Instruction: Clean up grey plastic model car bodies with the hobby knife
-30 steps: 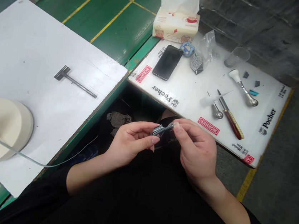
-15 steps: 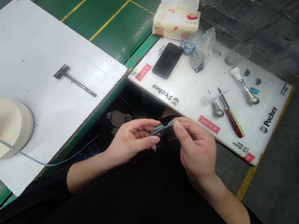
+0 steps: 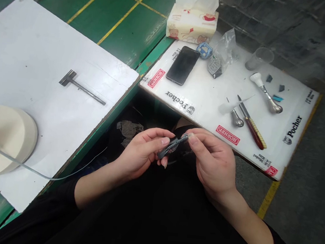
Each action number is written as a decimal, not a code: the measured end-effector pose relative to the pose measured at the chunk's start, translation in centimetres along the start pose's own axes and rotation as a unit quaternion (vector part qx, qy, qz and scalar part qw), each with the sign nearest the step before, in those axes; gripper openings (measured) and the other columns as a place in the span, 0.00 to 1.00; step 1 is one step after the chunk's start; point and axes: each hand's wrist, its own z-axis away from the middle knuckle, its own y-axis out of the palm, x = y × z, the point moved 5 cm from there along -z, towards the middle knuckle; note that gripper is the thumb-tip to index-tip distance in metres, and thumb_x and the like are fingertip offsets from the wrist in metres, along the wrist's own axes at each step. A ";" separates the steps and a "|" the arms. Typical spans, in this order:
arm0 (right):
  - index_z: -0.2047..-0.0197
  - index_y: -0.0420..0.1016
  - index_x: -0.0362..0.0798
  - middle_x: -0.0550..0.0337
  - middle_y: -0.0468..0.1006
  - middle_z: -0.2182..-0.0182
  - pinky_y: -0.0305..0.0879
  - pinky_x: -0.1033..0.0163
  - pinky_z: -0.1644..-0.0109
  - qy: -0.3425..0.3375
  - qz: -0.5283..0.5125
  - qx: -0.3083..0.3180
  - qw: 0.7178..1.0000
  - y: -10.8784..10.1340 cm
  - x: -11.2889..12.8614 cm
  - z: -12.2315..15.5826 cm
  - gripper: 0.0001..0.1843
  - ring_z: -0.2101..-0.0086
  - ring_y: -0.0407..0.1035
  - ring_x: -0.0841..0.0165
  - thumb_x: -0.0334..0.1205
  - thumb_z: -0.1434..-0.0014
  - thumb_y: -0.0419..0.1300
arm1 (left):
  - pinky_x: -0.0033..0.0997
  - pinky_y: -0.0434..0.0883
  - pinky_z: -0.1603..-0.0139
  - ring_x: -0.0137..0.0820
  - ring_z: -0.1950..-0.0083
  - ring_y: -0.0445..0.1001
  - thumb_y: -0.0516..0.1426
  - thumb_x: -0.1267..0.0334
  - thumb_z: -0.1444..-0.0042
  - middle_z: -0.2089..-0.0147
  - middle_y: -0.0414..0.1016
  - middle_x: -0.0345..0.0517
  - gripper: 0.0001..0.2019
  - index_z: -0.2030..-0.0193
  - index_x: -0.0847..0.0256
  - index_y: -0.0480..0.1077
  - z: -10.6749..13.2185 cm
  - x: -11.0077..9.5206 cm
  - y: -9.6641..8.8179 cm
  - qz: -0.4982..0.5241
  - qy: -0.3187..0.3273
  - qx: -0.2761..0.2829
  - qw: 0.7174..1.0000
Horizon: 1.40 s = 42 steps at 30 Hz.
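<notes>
Above my lap, a small dark-grey, long, thin-armed part (image 3: 172, 146) spans the gap between my two hands. Its lower left end sits in the fingers of my left hand (image 3: 144, 149), with the thumb on top and other fingertips curled beneath. My right hand (image 3: 215, 161) pinches the upper right end between thumb and forefinger. The part slants up to the right, and its exact kind is too small to tell. Beyond my right hand, the white board (image 3: 203, 99) carries a craft knife with a red and cream handle (image 3: 255, 132) and a small metal-knobbed tool (image 3: 237, 119).
Also on the board are a phone (image 3: 183, 65), a tissue pack (image 3: 192, 25), a plastic bag (image 3: 221, 54), a clear cup (image 3: 259, 58) and a white-ended metal tool (image 3: 267, 93). On the left table lie a T-shaped metal tool (image 3: 82, 86) and a round cream object with a cord (image 3: 4, 143).
My left thumb has shifted up and over the grey part, exposing more of its lower end. The right hand keeps its pinch almost unchanged.
</notes>
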 end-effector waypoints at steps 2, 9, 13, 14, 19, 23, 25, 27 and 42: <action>0.53 0.97 0.61 0.58 0.90 0.47 0.80 0.53 0.39 0.001 -0.001 -0.003 1.000 0.0 0.0 0.0 0.08 0.48 0.84 0.60 0.50 0.19 0.76 | 0.25 0.78 0.70 0.29 0.73 0.83 0.81 0.53 0.36 0.67 0.88 0.45 0.19 0.46 0.63 0.89 0.0 0.0 0.0 0.002 -0.001 0.004 1.000; 0.54 0.96 0.59 0.58 0.90 0.48 0.81 0.54 0.40 -0.002 0.007 -0.008 1.000 0.1 0.2 -0.2 0.09 0.48 0.84 0.61 0.50 0.19 0.77 | 0.25 0.78 0.69 0.29 0.72 0.85 0.82 0.53 0.37 0.64 0.90 0.47 0.16 0.51 0.62 0.92 -0.2 0.4 -0.3 -0.009 0.011 0.015 1.000; 0.55 0.95 0.58 0.57 0.90 0.49 0.81 0.54 0.41 -0.003 0.014 -0.020 1.000 0.1 0.2 -0.3 0.11 0.49 0.84 0.60 0.52 0.19 0.76 | 0.23 0.80 0.66 0.29 0.70 0.87 0.83 0.58 0.38 0.64 0.91 0.47 0.14 0.50 0.60 0.94 0.0 -0.2 -0.2 -0.020 0.057 0.019 0.998; 0.55 0.95 0.57 0.57 0.90 0.49 0.81 0.53 0.42 -0.003 0.013 -0.023 1.000 0.1 0.3 -0.3 0.12 0.49 0.84 0.59 0.53 0.19 0.76 | 0.24 0.81 0.65 0.29 0.69 0.87 0.84 0.62 0.41 0.62 0.92 0.47 0.15 0.49 0.59 0.94 0.1 -0.3 -0.1 -0.019 0.063 0.027 0.997; 0.56 0.94 0.57 0.55 0.91 0.50 0.82 0.50 0.43 0.000 0.023 -0.030 0.999 0.3 0.5 -0.4 0.14 0.49 0.84 0.57 0.55 0.19 0.76 | 0.28 0.87 0.59 0.32 0.64 0.90 0.85 0.73 0.47 0.58 0.94 0.48 0.21 0.46 0.57 0.95 0.6 -0.5 0.1 -0.022 0.072 0.043 0.996; 0.57 0.94 0.57 0.54 0.91 0.50 0.83 0.48 0.43 0.003 0.033 -0.032 0.999 0.2 0.5 -0.5 0.16 0.49 0.84 0.54 0.58 0.20 0.76 | 0.26 0.86 0.60 0.32 0.65 0.91 0.85 0.73 0.46 0.59 0.94 0.47 0.21 0.45 0.56 0.95 0.6 -0.5 -0.1 -0.030 0.079 0.035 0.996; 0.56 0.94 0.57 0.55 0.91 0.50 0.83 0.48 0.42 0.001 0.028 -0.031 0.999 0.2 0.5 -0.5 0.16 0.49 0.84 0.55 0.57 0.20 0.76 | 0.25 0.86 0.61 0.31 0.65 0.90 0.85 0.72 0.45 0.59 0.94 0.47 0.22 0.45 0.56 0.95 0.6 -0.4 -0.1 -0.027 0.084 0.035 0.996; 0.56 0.94 0.57 0.56 0.91 0.50 0.81 0.49 0.41 0.002 0.019 -0.026 0.999 0.1 0.6 -0.6 0.14 0.50 0.84 0.56 0.55 0.19 0.75 | 0.25 0.86 0.61 0.31 0.66 0.90 0.85 0.72 0.45 0.59 0.94 0.47 0.21 0.45 0.55 0.95 0.5 -0.4 -0.1 -0.023 0.088 0.034 0.995; 0.56 0.94 0.58 0.56 0.91 0.50 0.82 0.49 0.42 -0.006 0.027 -0.033 0.999 0.1 0.8 -0.5 0.13 0.49 0.84 0.56 0.55 0.19 0.76 | 0.30 0.87 0.58 0.32 0.64 0.90 0.86 0.66 0.46 0.54 0.94 0.46 0.27 0.39 0.56 0.92 0.5 -0.6 0.0 -0.042 0.096 0.030 0.994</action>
